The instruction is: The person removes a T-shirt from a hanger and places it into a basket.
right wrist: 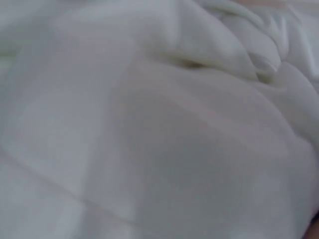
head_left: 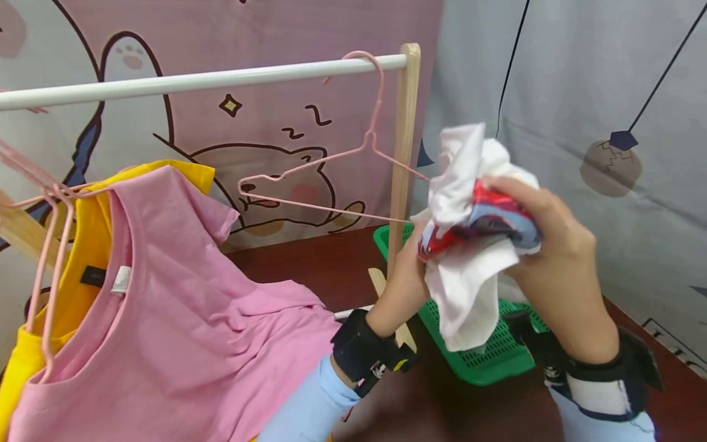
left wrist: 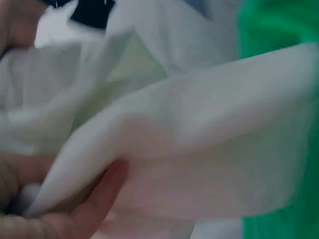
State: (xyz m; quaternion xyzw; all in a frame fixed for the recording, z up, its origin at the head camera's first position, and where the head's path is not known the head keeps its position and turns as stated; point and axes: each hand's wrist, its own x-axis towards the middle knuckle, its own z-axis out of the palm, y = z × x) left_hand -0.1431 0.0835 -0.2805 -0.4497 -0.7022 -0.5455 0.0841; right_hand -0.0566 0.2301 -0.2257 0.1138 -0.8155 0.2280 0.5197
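Observation:
A bunched white garment with a red and blue print is held up in front of the person, above a green basket. The left hand grips its lower left side; in the left wrist view, thumb and fingers pinch a fold of the white cloth. From the right, the right hand grips the printed part, its fingertips partly hidden by cloth. White fabric fills nearly all of the right wrist view. Just behind the garment, a bare pink hanger hangs on the rail.
A white rail on a wooden post crosses the view. At left, a pink T-shirt and a yellow garment hang on pink hangers. Beneath lies a dark red-brown tabletop; a printed cloth backdrop stands behind.

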